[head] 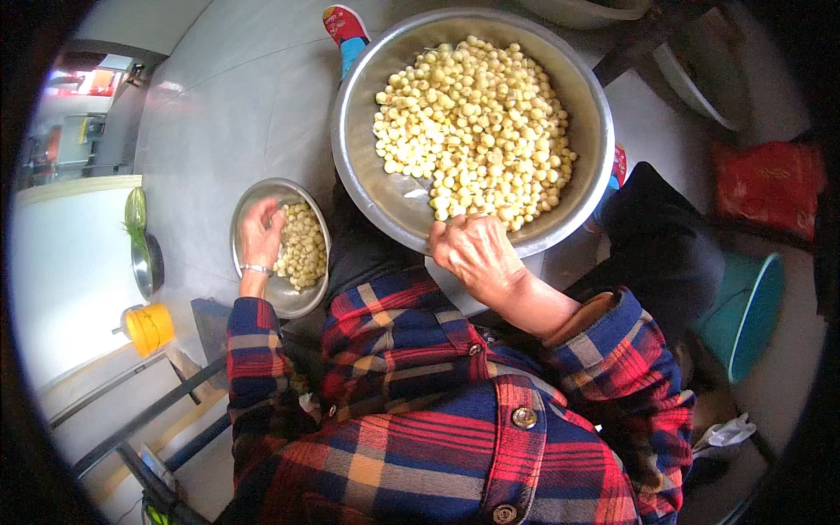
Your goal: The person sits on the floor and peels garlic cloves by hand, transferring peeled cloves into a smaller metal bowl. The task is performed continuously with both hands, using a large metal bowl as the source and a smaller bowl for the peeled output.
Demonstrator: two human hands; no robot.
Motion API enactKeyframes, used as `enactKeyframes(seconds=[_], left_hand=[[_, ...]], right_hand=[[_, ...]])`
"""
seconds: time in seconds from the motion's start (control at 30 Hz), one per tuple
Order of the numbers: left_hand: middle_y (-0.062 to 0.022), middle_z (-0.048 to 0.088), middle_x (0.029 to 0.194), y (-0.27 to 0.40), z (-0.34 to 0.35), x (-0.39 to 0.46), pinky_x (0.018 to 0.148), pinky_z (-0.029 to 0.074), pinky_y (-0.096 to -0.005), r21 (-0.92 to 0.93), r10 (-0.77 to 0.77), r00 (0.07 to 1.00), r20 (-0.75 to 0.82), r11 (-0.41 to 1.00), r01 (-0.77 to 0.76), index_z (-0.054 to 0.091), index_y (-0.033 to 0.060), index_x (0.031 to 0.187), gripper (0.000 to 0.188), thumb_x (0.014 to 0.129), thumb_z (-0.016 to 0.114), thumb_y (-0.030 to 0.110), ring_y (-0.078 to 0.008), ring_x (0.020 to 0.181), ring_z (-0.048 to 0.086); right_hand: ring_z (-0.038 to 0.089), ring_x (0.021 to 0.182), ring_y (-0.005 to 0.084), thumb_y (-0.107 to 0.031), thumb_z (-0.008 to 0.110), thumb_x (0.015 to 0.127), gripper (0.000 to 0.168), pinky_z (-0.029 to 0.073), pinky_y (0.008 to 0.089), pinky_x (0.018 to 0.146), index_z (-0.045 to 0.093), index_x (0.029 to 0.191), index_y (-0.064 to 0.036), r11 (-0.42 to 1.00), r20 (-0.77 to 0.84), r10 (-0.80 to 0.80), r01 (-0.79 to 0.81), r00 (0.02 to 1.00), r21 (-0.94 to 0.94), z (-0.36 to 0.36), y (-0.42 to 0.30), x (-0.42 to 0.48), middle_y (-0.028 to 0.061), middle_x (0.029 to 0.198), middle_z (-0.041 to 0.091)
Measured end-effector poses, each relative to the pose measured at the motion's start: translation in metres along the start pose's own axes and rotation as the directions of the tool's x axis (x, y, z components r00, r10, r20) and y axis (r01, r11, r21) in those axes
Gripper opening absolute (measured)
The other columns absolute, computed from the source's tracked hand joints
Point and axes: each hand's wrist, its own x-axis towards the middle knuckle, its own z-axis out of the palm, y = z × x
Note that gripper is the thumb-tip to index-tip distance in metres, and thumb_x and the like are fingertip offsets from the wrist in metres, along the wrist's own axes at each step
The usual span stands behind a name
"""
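A wide steel basin (357,141) stands in front of me, with a large heap of small round pale-yellow fruits (485,125) in it. My right hand (476,252) is at the basin's near rim, its fingers curled inside against the edge of the heap; whether they grip a fruit is hidden. To the left, a smaller oval metal bowl (289,305) holds more pale pieces (305,246). Over that bowl's left part is my left hand (260,233), fingers bent and apart, with nothing visible in it. A bracelet circles the left wrist.
A teal bucket (745,321) and a red bag (768,190) lie to the right. Further basins are at the top right. A yellow container (149,329), a dark metal pan (149,268) and a striped green gourd or melon (136,210) are at the left, near a dark metal frame (151,417).
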Motion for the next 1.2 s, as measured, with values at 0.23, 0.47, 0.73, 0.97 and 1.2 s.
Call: enactKeyframes(seconds=[0.23, 0.47, 0.73, 0.97, 1.2], left_hand=[[-0.0062, 0.061, 0.094, 0.157, 0.005, 0.020, 0.074, 0.047, -0.0259, -0.253, 0.264, 0.964, 0.023, 0.935, -0.250, 0.060, 0.0007, 0.097, 0.015, 0.083, 0.057, 0.006, -0.0133, 0.082, 0.059], [-0.0154, 0.062, 0.085, 0.193, 0.077, 0.021, 0.072, 0.047, -0.0339, -0.095, 0.560, 0.573, 0.598, 0.760, -0.643, 0.063, 0.0014, 0.089, 0.019, 0.077, 0.060, 0.016, -0.0284, 0.081, 0.061], [-0.0137, 0.062, 0.073, 0.195, 0.125, 0.027, 0.065, 0.047, -0.0360, 0.014, 0.382, 0.513, 0.769, 0.792, -0.611, 0.063, 0.0037, 0.086, 0.021, 0.070, 0.061, 0.017, -0.0288, 0.072, 0.061], [-0.0126, 0.063, 0.076, 0.198, 0.112, 0.030, 0.064, 0.046, -0.0337, -0.083, 0.290, 0.533, 0.795, 0.922, -0.378, 0.064, 0.0063, 0.092, 0.022, 0.071, 0.059, 0.011, -0.0232, 0.073, 0.062], [-0.0138, 0.064, 0.085, 0.192, 0.120, 0.025, 0.076, 0.046, -0.0397, 0.118, 0.384, 0.529, 0.757, 0.716, -0.688, 0.066, 0.0117, 0.093, 0.024, 0.072, 0.055, 0.018, -0.0310, 0.083, 0.060]], right_hand=[[0.055, 0.054, 0.0186, -0.011, 0.056, 0.065, 0.012, 0.039, 0.0294, 0.043, 0.051, 0.073, -0.003, 1.000, 0.017, 0.017, -0.016, 1.000, -0.012, 0.004, -0.001, 0.002, 0.0056, 0.057, 0.050], [0.053, 0.051, 0.0161, -0.011, 0.056, 0.067, 0.009, 0.034, 0.0275, 0.041, 0.051, 0.072, -0.007, 0.987, -0.125, -0.022, 0.002, 0.992, -0.162, 0.008, -0.002, -0.002, 0.0023, 0.054, 0.046], [0.056, 0.051, 0.0169, -0.011, 0.056, 0.066, 0.008, 0.038, 0.0279, 0.040, 0.049, 0.069, -0.006, 0.996, -0.036, 0.024, -0.027, 0.999, -0.083, 0.006, -0.003, 0.001, 0.0043, 0.056, 0.049], [0.053, 0.051, 0.0134, -0.013, 0.052, 0.076, 0.010, 0.034, 0.0278, 0.041, 0.051, 0.067, -0.010, 0.990, -0.017, 0.036, -0.038, 0.999, -0.137, 0.002, -0.003, 0.000, -0.0003, 0.055, 0.051], [0.052, 0.051, 0.0137, -0.012, 0.051, 0.077, 0.008, 0.032, 0.0289, 0.041, 0.052, 0.070, -0.009, 0.991, -0.005, 0.038, -0.039, 0.999, -0.126, 0.003, -0.004, 0.002, -0.0001, 0.056, 0.051]])
